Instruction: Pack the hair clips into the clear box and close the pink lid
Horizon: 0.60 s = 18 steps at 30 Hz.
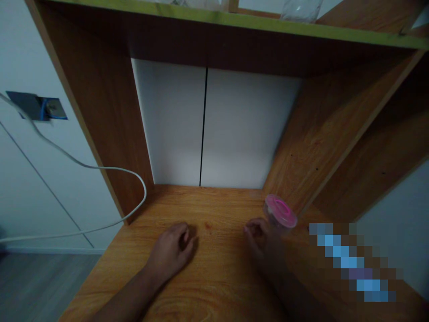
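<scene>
One left hand (170, 252) and one right hand (261, 239) rest on a wooden worktop (214, 210) beside a pink-lidded plastic container (279, 211).
Left to right: a white cable (110, 169) loops beyond the worktop's left side; the left hand lies loosely curled, holding nothing; the right hand, half closed and also empty, sits just beside the container (whether it touches, I cannot tell), which stands towards the worktop's right.

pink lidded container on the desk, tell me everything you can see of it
This small round container has a clear, plastic-looking body and a glossy bright pink round lid with a raised ring, which appears to be on. It sits at the right of the wooden desktop, near the shelf's right side panel. The person's right hand is right beside it; whether they touch is unclear.
</scene>
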### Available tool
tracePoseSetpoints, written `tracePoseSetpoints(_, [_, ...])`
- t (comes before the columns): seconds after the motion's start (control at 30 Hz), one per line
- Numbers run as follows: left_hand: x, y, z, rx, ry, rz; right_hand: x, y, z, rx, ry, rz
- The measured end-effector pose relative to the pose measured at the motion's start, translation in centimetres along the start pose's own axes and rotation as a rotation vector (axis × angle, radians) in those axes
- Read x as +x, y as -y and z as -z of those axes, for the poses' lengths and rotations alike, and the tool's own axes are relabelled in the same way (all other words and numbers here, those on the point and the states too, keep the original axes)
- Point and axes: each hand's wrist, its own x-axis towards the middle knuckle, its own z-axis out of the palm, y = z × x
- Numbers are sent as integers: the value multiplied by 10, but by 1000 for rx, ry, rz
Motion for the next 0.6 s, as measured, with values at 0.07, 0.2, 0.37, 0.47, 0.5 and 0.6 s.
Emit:
tracePoseSetpoints(0.07, [-2, 1, -2, 90, 84, -28, -6, 9, -3, 19, 257, 67])
tracePoseSetpoints(0.2, [-5, 1, -6, 155, 224, -128, -11, 19, -6, 7, 571, 141])
tracePoseSetpoints(0.37, [-4, -3, -5, 270, 310, -179, -10, 20, -4, -48, 685, 124])
tracePoseSetpoints(0.47, [-3, -3, -4, 277, 307, -170, -9, 20, -3, -71, 699, 112])
tracePoseSetpoints(0.5, [-3, -3, -5, 276, 306, -169, -9, 21, -3, -78, 699, 109])
tracePoseSetpoints(0.6, [-4, -2, -5, 280, 308, -158, -10, 21, -4, -99, 678, 101])
